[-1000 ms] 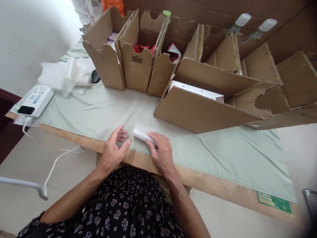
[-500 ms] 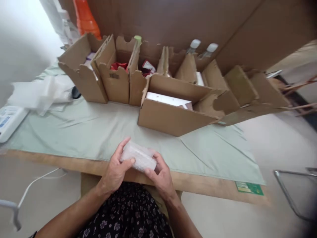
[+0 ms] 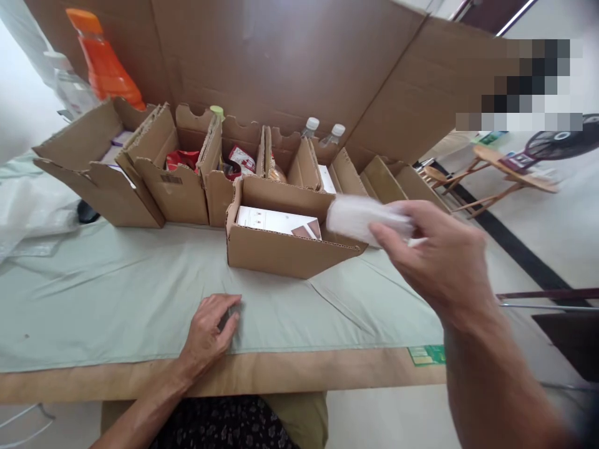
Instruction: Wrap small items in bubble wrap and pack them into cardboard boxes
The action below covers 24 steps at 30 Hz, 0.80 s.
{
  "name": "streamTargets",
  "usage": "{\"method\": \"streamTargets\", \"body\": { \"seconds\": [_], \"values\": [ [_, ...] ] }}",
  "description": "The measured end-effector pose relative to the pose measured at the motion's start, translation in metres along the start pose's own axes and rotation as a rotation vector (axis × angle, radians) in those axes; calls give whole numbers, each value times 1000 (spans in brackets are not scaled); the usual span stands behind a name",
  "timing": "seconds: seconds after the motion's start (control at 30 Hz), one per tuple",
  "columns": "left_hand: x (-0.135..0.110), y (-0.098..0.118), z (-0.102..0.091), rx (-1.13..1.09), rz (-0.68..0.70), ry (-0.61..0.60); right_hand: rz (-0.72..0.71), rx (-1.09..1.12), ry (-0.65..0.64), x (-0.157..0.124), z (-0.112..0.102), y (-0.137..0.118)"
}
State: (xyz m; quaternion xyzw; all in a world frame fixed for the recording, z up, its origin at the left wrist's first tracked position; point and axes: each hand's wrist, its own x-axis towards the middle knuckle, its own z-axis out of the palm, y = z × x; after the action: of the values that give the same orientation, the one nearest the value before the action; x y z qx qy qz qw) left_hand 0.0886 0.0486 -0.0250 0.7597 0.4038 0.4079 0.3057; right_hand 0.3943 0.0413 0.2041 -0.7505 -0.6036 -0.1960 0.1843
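My right hand grips a bubble-wrapped packet by its right end and holds it up at the right end of the front cardboard box. Whatever lies inside the whitish wrap cannot be made out. A white printed carton lies in that front box. My left hand rests on the pale green cloth near the table's front edge, thumb and fingers apart, with nothing between them.
Behind stands a row of open cardboard bins, some holding red packets. An orange bottle and clear bottles stand behind them, before a tall cardboard panel. Plastic wrap lies at left; a fan stands far right.
My left hand has let go of the bubble-wrapped packet and lowered onto the cloth. My right hand has carried the packet up and right, over toward the front box. The view has shifted.
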Motion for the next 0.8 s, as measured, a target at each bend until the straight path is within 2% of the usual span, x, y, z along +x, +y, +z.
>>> {"method": "streamTargets", "body": {
  "seconds": [0.07,0.13,0.23,0.37,0.43,0.53,0.67,0.8],
  "values": [
    [0,0,2,22,60,-3,-49,-248,-297,26,9,-12],
    [0,0,0,33,72,-1,-90,-394,-512,44,22,-27],
    [1,0,-2,50,83,-11,-139,-434,-656,62,38,-41],
    [0,-2,-1,55,92,-17,-274,-274,-817,76,42,-34],
    [0,-3,1,55,100,-14,-329,-202,-867,79,39,-28],
    [-1,-4,2,59,95,-17,-325,-290,-836,77,39,-27],
    [1,-4,1,71,103,-15,-323,-443,-781,72,55,-39],
    [3,-3,1,61,149,-10,-347,-355,-832,73,66,-39]
  ]
}}
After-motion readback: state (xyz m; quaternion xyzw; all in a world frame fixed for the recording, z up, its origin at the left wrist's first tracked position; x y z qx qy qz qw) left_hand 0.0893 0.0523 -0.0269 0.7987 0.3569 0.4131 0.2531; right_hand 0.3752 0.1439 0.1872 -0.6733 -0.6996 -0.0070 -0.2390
